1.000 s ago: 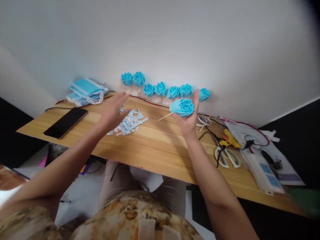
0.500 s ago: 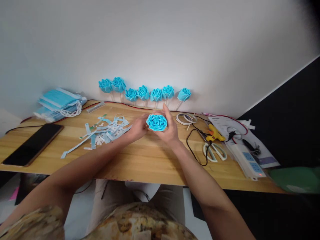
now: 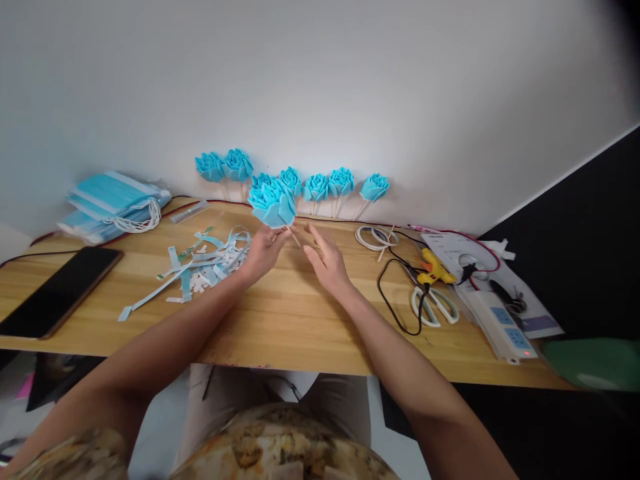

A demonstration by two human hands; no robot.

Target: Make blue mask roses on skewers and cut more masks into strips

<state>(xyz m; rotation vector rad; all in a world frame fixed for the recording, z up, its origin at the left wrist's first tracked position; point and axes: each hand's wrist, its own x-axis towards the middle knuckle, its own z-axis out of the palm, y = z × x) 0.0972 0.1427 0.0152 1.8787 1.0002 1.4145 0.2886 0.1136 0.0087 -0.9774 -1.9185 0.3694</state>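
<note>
A blue artificial flower (image 3: 273, 202) on a thin wooden stick is tilted over the middle of the table. My left hand (image 3: 265, 252) is closed on the stick just under the bloom. My right hand (image 3: 327, 262) is beside the stick's lower end, thumb and fingers apart; whether a fingertip touches the stick I cannot tell. Behind, a row of similar blue flowers (image 3: 317, 188) on sticks leans against the wall, one partly hidden by the held bloom. Left of my left hand lies a pile of blue and white cut strips (image 3: 210, 263).
Blue face masks (image 3: 113, 200) and a black phone (image 3: 63, 290) lie at the left. To the right are a coil of white wire (image 3: 370, 238), a yellow glue gun (image 3: 434, 268) with a black cord, scissors (image 3: 434, 310), a power strip (image 3: 505, 333) and a paper sheet (image 3: 537, 320).
The held flower has moved up and left, turning from facing me to showing its side and stick. My right hand has come off the bloom and its fingers have spread.
</note>
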